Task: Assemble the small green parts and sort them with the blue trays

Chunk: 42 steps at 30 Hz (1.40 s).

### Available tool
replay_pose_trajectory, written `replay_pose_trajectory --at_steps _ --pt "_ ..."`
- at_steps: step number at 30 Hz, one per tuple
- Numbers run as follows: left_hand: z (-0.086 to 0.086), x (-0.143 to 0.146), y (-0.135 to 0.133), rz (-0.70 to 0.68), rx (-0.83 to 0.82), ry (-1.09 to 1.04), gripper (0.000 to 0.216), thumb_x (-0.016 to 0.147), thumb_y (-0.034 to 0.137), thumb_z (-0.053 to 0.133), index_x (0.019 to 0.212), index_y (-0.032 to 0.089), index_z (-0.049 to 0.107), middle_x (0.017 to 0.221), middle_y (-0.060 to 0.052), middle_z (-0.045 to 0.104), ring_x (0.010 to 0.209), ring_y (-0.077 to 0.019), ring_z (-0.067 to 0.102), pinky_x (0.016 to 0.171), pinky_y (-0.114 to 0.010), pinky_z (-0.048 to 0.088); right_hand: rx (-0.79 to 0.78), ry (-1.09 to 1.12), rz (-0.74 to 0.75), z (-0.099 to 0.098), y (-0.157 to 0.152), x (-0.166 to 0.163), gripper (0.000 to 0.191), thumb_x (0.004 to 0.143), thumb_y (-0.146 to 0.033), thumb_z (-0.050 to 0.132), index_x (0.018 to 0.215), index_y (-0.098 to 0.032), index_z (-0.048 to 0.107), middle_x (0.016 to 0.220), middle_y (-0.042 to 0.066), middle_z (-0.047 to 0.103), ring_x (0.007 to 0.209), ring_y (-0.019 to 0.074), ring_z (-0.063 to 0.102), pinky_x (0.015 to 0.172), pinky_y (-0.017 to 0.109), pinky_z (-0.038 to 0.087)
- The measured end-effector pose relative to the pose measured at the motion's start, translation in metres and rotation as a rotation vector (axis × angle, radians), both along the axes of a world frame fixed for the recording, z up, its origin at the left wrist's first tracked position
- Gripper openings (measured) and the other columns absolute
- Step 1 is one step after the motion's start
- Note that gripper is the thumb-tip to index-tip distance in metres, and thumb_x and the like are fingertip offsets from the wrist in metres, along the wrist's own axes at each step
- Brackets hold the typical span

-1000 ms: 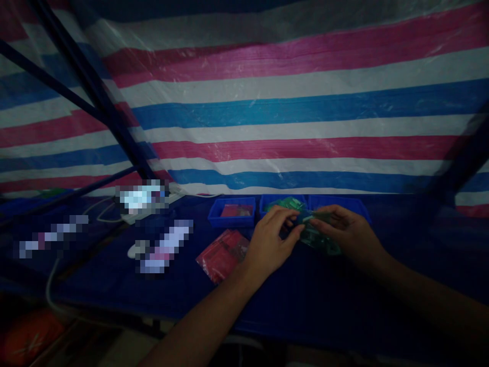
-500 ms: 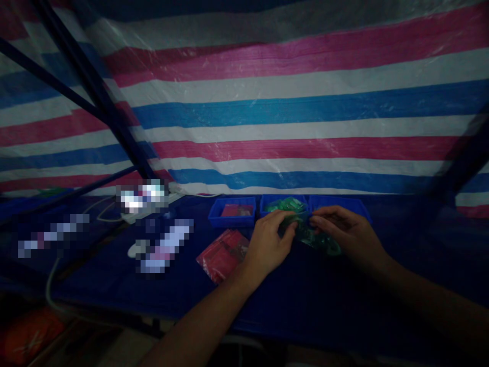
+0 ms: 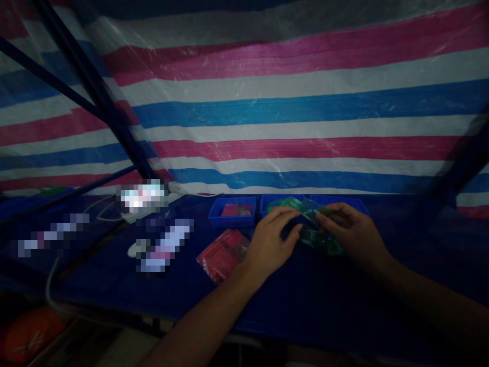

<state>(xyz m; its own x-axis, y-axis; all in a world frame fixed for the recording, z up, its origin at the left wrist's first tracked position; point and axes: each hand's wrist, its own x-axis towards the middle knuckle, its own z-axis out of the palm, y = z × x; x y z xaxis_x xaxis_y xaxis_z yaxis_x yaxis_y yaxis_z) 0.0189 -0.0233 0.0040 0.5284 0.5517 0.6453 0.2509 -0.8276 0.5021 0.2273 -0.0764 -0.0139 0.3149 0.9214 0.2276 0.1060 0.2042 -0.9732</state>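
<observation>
My left hand [image 3: 271,239] and my right hand [image 3: 351,232] meet over a pile of green see-through packets [image 3: 319,239] on the dark blue table [image 3: 305,295]. My right hand pinches one green packet [image 3: 311,210] lifted a little above the pile. My left hand has its fingers curled with thumb and forefinger apart, next to that packet. A stack of red packets [image 3: 223,252] lies just left of my left hand.
Three blue trays stand in a row behind my hands: the left tray [image 3: 232,220] holds red packets, the middle tray [image 3: 284,203] holds green ones. A striped tarp [image 3: 267,112] hangs behind the table. Dark poles [image 3: 95,92] and cables cross the left side.
My right hand has lifted one green packet up off the pile. My left hand's fingers have loosened and spread slightly beside it.
</observation>
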Motion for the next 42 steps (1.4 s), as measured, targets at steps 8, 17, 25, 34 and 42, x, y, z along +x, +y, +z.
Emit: replay_pose_trajectory --at_steps 8,17,25,34,42 --pt "0.004 0.000 0.000 -0.007 -0.039 0.054 0.025 0.101 0.028 0.061 0.123 0.019 0.069 0.118 -0.009 0.075 0.109 -0.0229 0.071 0.100 -0.040 0.057 0.046 -0.112 0.147 0.004 -0.006 -0.006 0.036 0.084 -0.056 0.079 0.100 -0.024 0.078 0.102 0.007 0.080 0.094 0.0256 0.076 0.088 0.038 0.061" --pt "0.003 0.000 0.000 -0.010 -0.194 -0.028 0.025 0.100 0.028 0.063 0.123 0.021 0.070 0.110 -0.005 0.078 0.093 -0.0193 0.074 0.087 -0.035 0.062 0.003 -0.013 0.179 -0.005 0.002 -0.001 0.042 0.075 -0.045 0.090 0.107 -0.023 0.073 0.108 0.007 0.080 0.099 0.0253 0.076 0.091 0.038 0.061" --pt "0.004 0.000 0.000 -0.059 -0.149 -0.029 0.034 0.096 0.030 0.069 0.128 0.021 0.068 0.126 -0.009 0.072 0.106 -0.0211 0.072 0.094 -0.038 0.062 -0.019 0.014 0.062 -0.001 0.000 0.001 0.039 0.078 -0.051 0.086 0.102 -0.024 0.071 0.100 0.006 0.080 0.089 0.0254 0.076 0.075 0.034 0.062" --pt "0.005 0.000 0.002 0.069 -0.120 0.022 0.019 0.099 0.021 0.061 0.114 0.020 0.072 0.110 -0.006 0.077 0.098 -0.0205 0.072 0.093 -0.036 0.058 0.028 -0.036 0.101 -0.002 0.001 0.000 0.036 0.081 -0.049 0.084 0.104 -0.024 0.074 0.099 0.005 0.079 0.093 0.0236 0.076 0.083 0.034 0.061" --pt "0.003 0.000 0.001 0.002 -0.099 -0.026 0.027 0.098 0.022 0.063 0.125 0.021 0.068 0.125 -0.008 0.072 0.108 -0.0209 0.071 0.096 -0.037 0.060 -0.004 -0.042 0.117 -0.008 0.004 0.003 0.037 0.078 -0.047 0.087 0.103 -0.023 0.071 0.099 0.005 0.079 0.084 0.0218 0.076 0.072 0.032 0.060"
